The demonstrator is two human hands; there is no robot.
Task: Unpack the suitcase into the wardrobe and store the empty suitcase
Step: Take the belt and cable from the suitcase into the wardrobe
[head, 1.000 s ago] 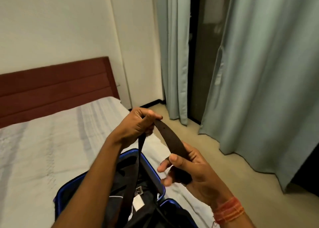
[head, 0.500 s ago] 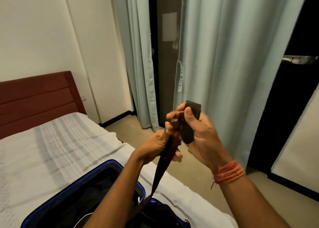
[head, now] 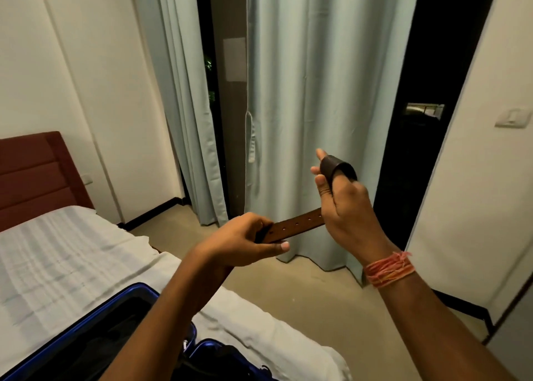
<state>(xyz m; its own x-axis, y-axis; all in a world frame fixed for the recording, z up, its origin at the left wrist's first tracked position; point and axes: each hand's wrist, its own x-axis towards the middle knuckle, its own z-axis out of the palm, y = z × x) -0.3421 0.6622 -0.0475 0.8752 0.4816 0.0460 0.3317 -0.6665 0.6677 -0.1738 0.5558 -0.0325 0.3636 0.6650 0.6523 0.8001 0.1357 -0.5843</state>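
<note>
A dark brown leather belt (head: 297,225) with several punched holes stretches between both hands above the floor. My right hand (head: 344,207) has the belt's end looped around its fingers, and an orange thread band circles that wrist. My left hand (head: 245,240) pinches the belt further along; the rest of the belt is hidden behind that hand and arm. The open blue suitcase (head: 135,302) lies on the bed at the bottom left, with dark contents inside and my left forearm over it.
The bed (head: 72,262) with a white sheet and a red-brown headboard (head: 37,176) fills the left. Pale green curtains (head: 311,115) hang ahead over a dark glass door. A white wall with a light switch (head: 512,118) stands at the right. Beige floor lies between.
The view has swung right and upward. My hands have parted: the right one rose with the belt end wrapped round its fingers, and the left one now holds the belt stretched nearly level.
</note>
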